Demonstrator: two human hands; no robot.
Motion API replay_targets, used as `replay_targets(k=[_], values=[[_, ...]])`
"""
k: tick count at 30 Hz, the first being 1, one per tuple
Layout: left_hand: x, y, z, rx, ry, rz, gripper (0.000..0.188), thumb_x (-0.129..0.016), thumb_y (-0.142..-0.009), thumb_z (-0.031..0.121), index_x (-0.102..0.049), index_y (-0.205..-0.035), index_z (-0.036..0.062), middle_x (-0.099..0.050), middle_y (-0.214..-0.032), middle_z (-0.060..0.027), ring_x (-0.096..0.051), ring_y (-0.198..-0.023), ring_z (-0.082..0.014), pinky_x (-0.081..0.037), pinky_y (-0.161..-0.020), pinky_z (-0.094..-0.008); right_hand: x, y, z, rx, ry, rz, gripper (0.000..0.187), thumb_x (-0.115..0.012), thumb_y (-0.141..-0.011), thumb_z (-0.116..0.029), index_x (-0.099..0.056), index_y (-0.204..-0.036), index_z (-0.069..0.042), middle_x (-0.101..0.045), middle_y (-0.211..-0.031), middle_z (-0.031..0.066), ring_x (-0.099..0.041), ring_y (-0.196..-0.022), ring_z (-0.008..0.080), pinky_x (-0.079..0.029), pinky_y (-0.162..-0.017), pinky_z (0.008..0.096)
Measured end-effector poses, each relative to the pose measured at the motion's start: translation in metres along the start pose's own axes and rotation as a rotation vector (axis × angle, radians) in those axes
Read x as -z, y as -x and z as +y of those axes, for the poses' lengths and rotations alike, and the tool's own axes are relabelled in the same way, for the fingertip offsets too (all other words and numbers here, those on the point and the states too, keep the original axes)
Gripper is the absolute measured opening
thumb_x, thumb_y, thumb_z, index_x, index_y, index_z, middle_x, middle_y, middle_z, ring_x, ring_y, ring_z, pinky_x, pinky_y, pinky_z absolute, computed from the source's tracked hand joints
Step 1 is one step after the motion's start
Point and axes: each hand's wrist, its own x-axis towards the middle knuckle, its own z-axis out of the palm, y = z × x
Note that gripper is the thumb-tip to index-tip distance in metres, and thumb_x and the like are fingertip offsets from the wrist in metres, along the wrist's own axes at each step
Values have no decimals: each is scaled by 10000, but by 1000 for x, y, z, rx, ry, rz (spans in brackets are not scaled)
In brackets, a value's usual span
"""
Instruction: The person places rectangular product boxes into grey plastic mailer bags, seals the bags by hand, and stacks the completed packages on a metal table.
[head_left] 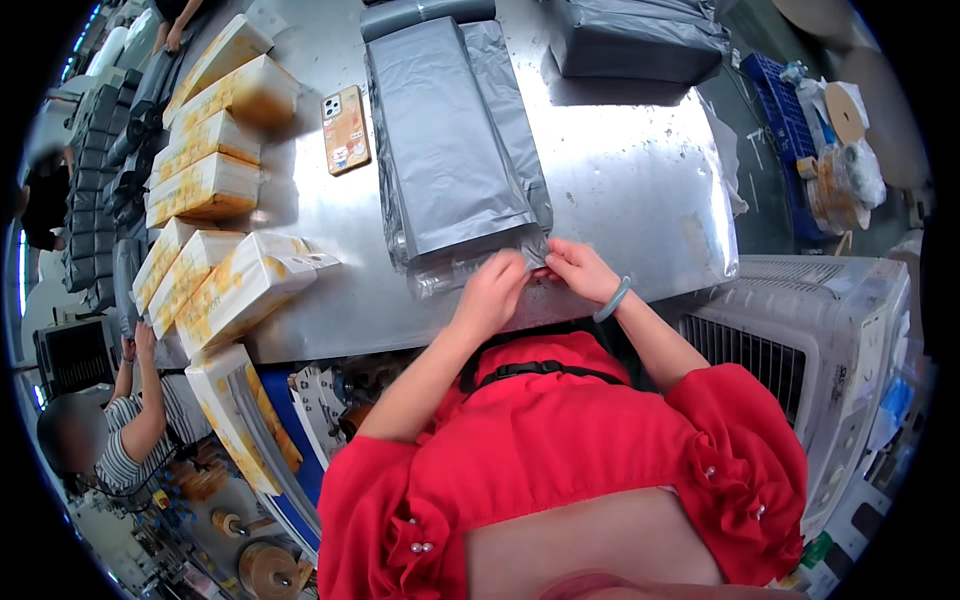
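A stack of grey plastic mailing bags [440, 140] lies lengthwise on the metal table [640, 190] in front of me. At its near right corner, both my hands are on the open-looking, crumpled edge of a bag. My left hand [494, 288] is closed, its fingers curled in against that edge and partly hidden. Close beside it, my right hand [583, 272] pinches the plastic between thumb and fingers; a pale blue band is round the wrist. Clear, shiny film [436, 282] sticks out under the stack's near end.
Several white-and-yellow packs [205, 187] line the table's left side, near a phone [346, 131]. A grey wrapped parcel [640, 45] sits at the far right, a grey roll [428, 12] behind the bags. A vented machine [770, 350] stands right; a co-worker in stripes [140, 430] works left.
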Motion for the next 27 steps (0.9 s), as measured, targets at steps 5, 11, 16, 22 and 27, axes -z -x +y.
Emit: replay_targets(k=[5,11,16,22,27], values=[[85,246,-3,625,-431,-308,219,-586,-788,40,-556,-1004,26,-587,-920,-179,-586,-797,-360,-491,-679,-408,22,22,-34,216,619,94,366,-502,-852,-77,-503,-1214,-26,-631,-1047,128,-617,-905,313,-483,-807,380],[157,86,14,225,-673,-357,331,-540,-747,35,-574,-1076,55,-552,-1187,-139,-531,-1091,-296,-449,-875,-393,45,-18,-88,1052,1460,-175,379,-545,-784,-67,-563,-1162,-68,-482,-1329,79,-511,-1161,240,-416,-972,381],[156,-8,-52,-404,-744,-456,285,-554,-689,47,-572,-972,70,-587,-1053,-75,-571,-947,-241,-464,-788,-361,46,-65,-71,1129,1305,-262,252,-609,-721,-61,-598,-973,-60,-562,-1173,56,-545,-1083,210,-453,-892,365],[132,-34,-64,239,-133,244,164,-593,-845,75,-519,-717,5,-502,-708,-127,-514,-646,-272,-407,-576,-343,17,-71,-76,678,524,434,179,-569,-846,-60,-539,-680,-1,-530,-608,89,-510,-532,248,-401,-506,301],[87,-66,-102,378,-114,472,197,-531,-905,103,-514,-762,-32,-471,-701,-146,-482,-629,-315,-393,-585,-373,9,-136,-50,237,177,654,377,-513,-931,-227,-470,-639,7,-455,-522,83,-313,-504,159,-309,-472,309]])
